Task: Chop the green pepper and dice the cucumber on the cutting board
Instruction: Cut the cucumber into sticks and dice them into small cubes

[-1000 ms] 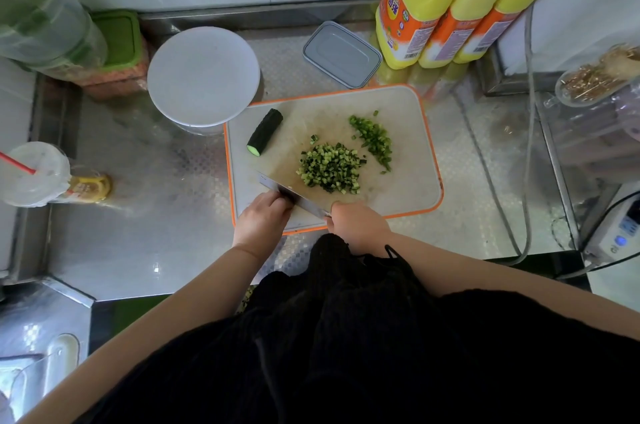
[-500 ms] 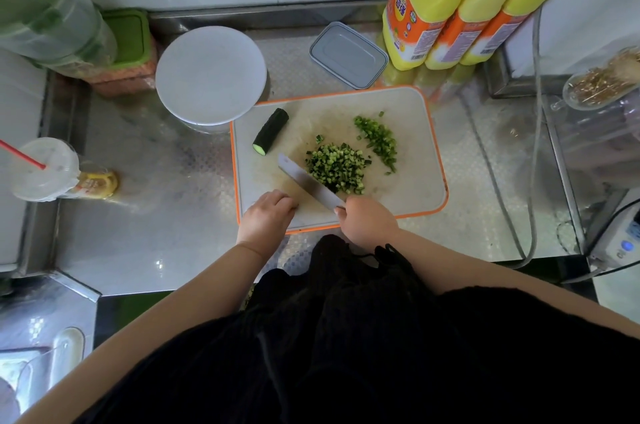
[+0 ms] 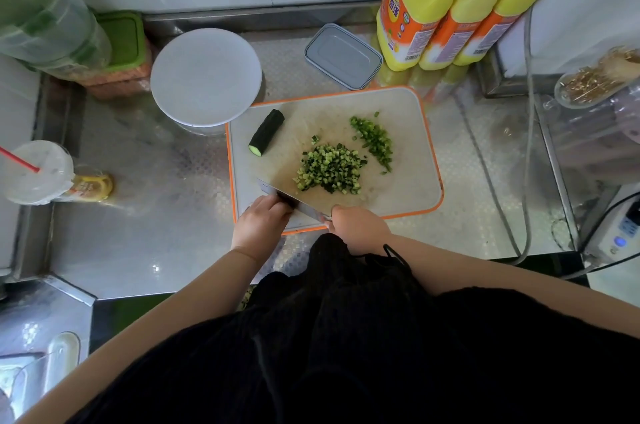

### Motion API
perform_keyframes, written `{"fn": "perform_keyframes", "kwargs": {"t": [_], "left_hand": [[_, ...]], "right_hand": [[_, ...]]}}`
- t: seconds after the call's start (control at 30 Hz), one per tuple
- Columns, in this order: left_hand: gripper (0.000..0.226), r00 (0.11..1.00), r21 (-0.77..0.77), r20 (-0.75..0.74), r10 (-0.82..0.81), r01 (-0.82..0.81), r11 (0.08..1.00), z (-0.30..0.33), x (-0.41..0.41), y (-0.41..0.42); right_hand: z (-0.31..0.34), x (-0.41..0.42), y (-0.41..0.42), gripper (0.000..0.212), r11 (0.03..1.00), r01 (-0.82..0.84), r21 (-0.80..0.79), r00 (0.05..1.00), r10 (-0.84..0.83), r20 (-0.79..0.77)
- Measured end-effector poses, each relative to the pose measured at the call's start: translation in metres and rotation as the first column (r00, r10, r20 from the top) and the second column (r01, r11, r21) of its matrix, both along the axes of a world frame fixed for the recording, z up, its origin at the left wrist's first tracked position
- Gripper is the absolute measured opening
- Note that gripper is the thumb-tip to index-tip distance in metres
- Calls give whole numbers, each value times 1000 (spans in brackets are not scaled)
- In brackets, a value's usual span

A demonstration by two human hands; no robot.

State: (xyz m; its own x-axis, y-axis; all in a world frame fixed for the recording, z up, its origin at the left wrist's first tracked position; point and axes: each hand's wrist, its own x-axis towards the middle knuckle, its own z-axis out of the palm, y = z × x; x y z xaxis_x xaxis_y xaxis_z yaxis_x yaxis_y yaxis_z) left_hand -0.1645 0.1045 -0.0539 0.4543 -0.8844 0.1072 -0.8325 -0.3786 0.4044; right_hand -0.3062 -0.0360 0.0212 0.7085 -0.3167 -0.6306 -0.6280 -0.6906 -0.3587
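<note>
An orange-rimmed white cutting board point(image 3: 412, 112) lies on the steel counter. A heap of diced cucumber point(image 3: 330, 169) sits at its middle, and a smaller strip of chopped green pepper point(image 3: 374, 139) lies to the right behind it. An uncut cucumber piece point(image 3: 266, 137) rests at the board's far left. My right hand point(image 3: 358, 228) grips the handle of a cleaver point(image 3: 277, 190) whose blade lies low along the board's near edge, just in front of the cucumber heap. My left hand point(image 3: 261, 224) rests on the blade with its fingers bent over it.
A round white lid point(image 3: 206, 77) stands left of the board, a grey lidded box point(image 3: 343, 55) behind it, yellow oil jugs point(image 3: 450, 1) at the back right. A cup with a red straw point(image 3: 34, 172) is far left. Cables point(image 3: 526, 146) run on the right.
The cleaver has come back from beside the cucumber heap to the board's near edge. My left hand has moved onto the blade.
</note>
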Motion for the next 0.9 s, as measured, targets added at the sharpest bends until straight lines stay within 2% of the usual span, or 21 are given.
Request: {"fn": "perform_keyframes", "kwargs": {"t": [0.17,0.33,0.5,0.7,0.9], "left_hand": [[29,1000,19,-10,-1,1,1000,-4,3,0],[28,1000,-4,8,-30,30,1000,-4,4,0],[22,999,-12,-28,-28,28,1000,1,3,1],[27,1000,-39,8,-18,19,999,4,4,7],[31,998,24,-53,16,-14,1000,4,1,3]], "right_hand": [[-6,2,0,30,999,32,5,999,-32,-38],[-14,1,-2,29,984,179,4,983,-178,-52],[-7,-4,-10,30,974,224,-36,975,-224,-1],[2,0,-1,29,995,96,23,994,-97,43],[3,2,-1,32,999,0,32,1000,0,-13]]}}
